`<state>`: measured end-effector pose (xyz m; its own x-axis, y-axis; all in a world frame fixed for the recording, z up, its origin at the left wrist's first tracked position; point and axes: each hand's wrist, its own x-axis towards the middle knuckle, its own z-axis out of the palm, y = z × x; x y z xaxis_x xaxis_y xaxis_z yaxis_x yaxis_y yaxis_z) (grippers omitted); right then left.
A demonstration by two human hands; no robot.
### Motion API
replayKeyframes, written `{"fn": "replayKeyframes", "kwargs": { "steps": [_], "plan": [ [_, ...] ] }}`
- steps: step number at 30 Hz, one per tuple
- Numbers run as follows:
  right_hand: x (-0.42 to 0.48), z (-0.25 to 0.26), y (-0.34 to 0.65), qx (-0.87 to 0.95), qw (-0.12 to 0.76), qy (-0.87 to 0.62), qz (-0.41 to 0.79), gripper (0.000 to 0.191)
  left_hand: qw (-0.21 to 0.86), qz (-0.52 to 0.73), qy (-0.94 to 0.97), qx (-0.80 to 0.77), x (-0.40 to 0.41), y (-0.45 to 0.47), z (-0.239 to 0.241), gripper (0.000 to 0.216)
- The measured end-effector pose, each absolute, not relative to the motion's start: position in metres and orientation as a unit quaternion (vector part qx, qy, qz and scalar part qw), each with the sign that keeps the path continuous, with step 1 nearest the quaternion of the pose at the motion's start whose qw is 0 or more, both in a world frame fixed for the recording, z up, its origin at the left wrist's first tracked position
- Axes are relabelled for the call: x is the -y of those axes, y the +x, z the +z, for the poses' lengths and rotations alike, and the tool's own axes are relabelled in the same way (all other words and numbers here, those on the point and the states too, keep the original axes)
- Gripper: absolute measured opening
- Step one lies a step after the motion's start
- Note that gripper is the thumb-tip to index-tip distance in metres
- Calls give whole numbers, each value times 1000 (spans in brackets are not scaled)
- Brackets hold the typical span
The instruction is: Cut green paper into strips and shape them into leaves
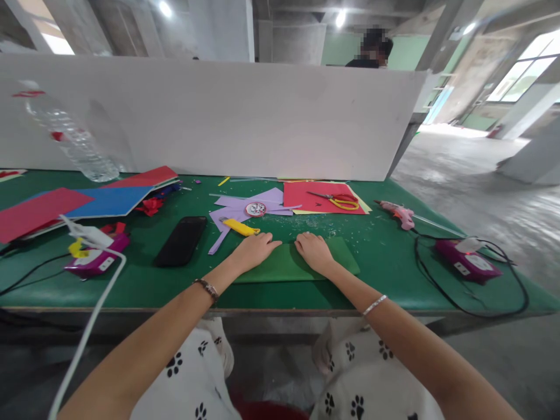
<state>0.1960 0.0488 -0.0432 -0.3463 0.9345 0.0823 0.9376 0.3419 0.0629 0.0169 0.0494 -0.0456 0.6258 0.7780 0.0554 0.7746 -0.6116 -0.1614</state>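
A sheet of green paper (284, 263), seemingly folded, lies near the front edge of the table. My left hand (254, 252) presses on its far left part, fingers drawn together and thumb pointing inward. On the far edge, right of the middle, my right hand (314, 252) has its fingers curled down against the same paper. A gap separates the two hands, and the fingertips are partly hidden. Just beyond my left hand lies a yellow utility knife (240, 227). Purple paper strips (273, 198) and a small round patterned piece (255, 209) are behind it.
Yellow-handled scissors (343, 202) rest on red paper (301, 197). A pink glue gun (400, 214) and purple power strip (468, 261) with cables are right. Left are a phone (181, 241), another power strip (98, 256), coloured sheets (114, 200) and a bottle (83, 149). A white panel (245, 119) stands behind.
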Motion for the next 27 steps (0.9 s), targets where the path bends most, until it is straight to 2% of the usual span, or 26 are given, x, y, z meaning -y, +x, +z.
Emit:
{"fn": "replayKeyframes", "kwargs": {
  "steps": [10, 18, 27],
  "plan": [
    [-49, -46, 195, 815, 29, -576, -49, 26, 24, -25, -883, 468, -19, 28, -55, 41],
    [-50, -47, 197, 820, 29, -569, -48, 25, -62, -41, -895, 439, -7, 19, -55, 48],
    [-51, -49, 197, 818, 30, -573, -50, 25, -58, -11, -889, 455, 4, -23, -58, 50]
  ]
}}
